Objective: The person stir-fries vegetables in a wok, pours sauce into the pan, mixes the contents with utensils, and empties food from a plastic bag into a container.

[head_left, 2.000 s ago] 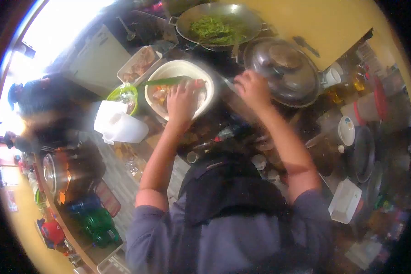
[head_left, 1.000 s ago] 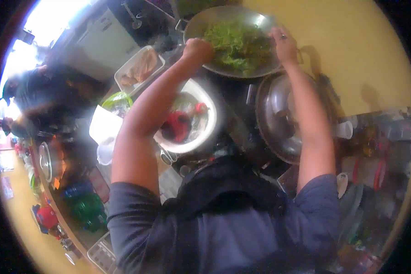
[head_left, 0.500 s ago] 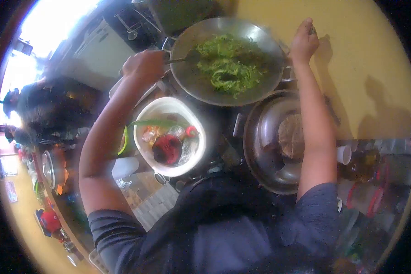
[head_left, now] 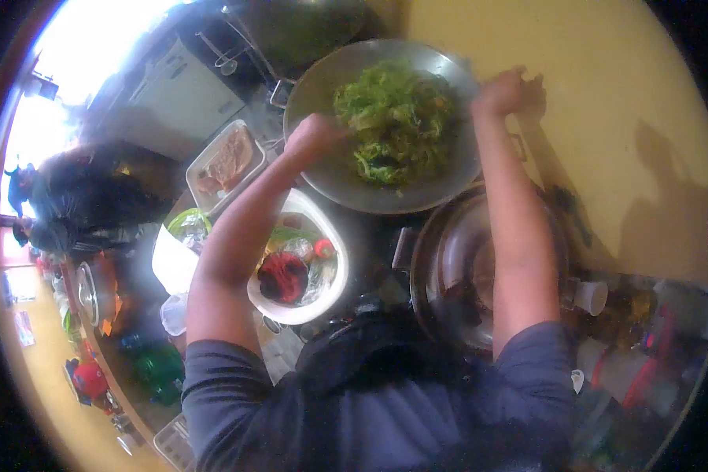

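Note:
A wide metal wok [head_left: 307, 169] holds a heap of shredded green vegetables [head_left: 397, 118]. My left hand [head_left: 316, 140], blurred by motion, is closed over the wok's left side. It grips the turning spatula whose handle showed a moment earlier; the tool itself is now hidden by the hand and the greens. At the wok's right rim is my right hand [head_left: 510, 93], its fingers curled. What it holds, if anything, cannot be made out.
A lidded pan [head_left: 448, 259] stands below the wok on the right. Left of it is a white tub [head_left: 340, 287] of scraps. A plastic container [head_left: 248, 130] holds pale food resembling raw meat. A white cup [head_left: 591, 299] stands at right. A yellow wall [head_left: 629, 79] borders the wok.
My left hand has moved right, further over the wok. My right hand has come down and left towards the rim. The greens are heaped higher, and the meat container has come into view.

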Motion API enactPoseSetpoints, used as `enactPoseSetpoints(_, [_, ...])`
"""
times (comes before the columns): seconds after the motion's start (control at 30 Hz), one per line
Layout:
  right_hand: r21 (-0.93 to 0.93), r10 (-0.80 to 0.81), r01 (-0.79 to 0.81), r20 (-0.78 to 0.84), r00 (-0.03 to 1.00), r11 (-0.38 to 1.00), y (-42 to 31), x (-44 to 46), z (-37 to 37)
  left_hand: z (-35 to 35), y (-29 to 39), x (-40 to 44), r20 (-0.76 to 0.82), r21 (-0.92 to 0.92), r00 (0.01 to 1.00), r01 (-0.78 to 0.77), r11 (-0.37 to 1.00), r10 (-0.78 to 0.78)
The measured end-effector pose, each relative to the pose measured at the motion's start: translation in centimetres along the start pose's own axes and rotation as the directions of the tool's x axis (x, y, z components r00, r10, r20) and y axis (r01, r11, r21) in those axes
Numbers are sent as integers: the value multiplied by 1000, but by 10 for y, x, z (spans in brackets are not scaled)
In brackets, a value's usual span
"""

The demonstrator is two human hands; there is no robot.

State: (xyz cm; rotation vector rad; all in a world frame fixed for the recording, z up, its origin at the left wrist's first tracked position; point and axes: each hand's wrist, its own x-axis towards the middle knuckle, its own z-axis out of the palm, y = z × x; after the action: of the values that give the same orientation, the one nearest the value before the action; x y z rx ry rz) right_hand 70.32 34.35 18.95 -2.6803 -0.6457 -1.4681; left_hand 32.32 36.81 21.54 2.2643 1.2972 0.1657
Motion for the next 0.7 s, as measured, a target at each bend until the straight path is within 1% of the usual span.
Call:
enactPoseSetpoints(0.03, [342,61,-118,172,983,932,-11,-1,-8,-9,11,-3,28,113,998,54,992,-58])
enactPoseSetpoints(0.07, [612,61,-278,351,935,741,-14,3,-20,-22,23,-6,49,227,992,101,969,-115])
enactPoseSetpoints(0.1, [610,65,-281,352,934,740,-6,13,-30,-34,28,-8,50,230,992,98,968,-113])
enactPoseSetpoints(0.13, [877,32,-446,448,893,178,9,23,-48,-47,30,-13,70,325,991,82,942,-110])
enactPoseSetpoints(0.17, [867,-16,-476,479,878,-147,18,32,-69,-63,37,-22,93,417,989,65,907,-114])
enactPoseSetpoints(0.2, [752,-63,-479,509,859,-453,28,40,-90,-93,78,-50,7,331,968,233,915,-249])
enactPoseSetpoints(0.23, [744,-31,-422,477,879,-519,27,46,-120,-98,78,-50,10,332,968,234,914,-252])
enactPoseSetpoints(0.3, [732,4,-363,446,895,-577,29,52,-171,-107,77,-46,-125,501,979,202,841,-160])
enactPoseSetpoints(0.33, [704,13,-332,435,900,-627,31,54,-192,-120,97,-54,-82,568,975,215,794,-205])
enactPoseSetpoints(0.37, [674,22,-301,426,904,-674,32,56,-207,-127,104,-62,-78,569,976,211,795,-203])
enactPoseSetpoints(0.4, [675,24,-301,427,904,-673,34,60,-215,-133,109,-69,-107,570,984,177,802,-141])
enactPoseSetpoints(0.43, [633,-7,-282,400,916,-721,35,64,-222,-137,113,-74,-136,573,988,140,808,-76])
enactPoseSetpoints(0.47, [588,-38,-268,373,927,-763,37,65,-225,-143,111,-79,-118,609,991,116,785,-54])
enactPoseSetpoints(0.5, [590,-37,-270,376,926,-761,42,64,-221,-147,100,-81,-114,609,992,112,785,-54])
enactPoseSetpoints(0.57, [624,-136,-347,361,923,-701,58,66,-205,-152,69,-82,-60,675,998,26,738,19])
enactPoseSetpoints(0.6, [635,-169,-370,355,920,-678,65,67,-198,-153,54,-82,-61,673,998,27,739,19])
enactPoseSetpoints(0.67, [576,-181,-511,534,826,-638,74,68,-181,-152,26,-81,58,720,980,90,688,-189])
enactPoseSetpoints(0.7, [576,-180,-510,532,827,-639,77,65,-162,-150,12,-83,56,720,981,91,688,-188])
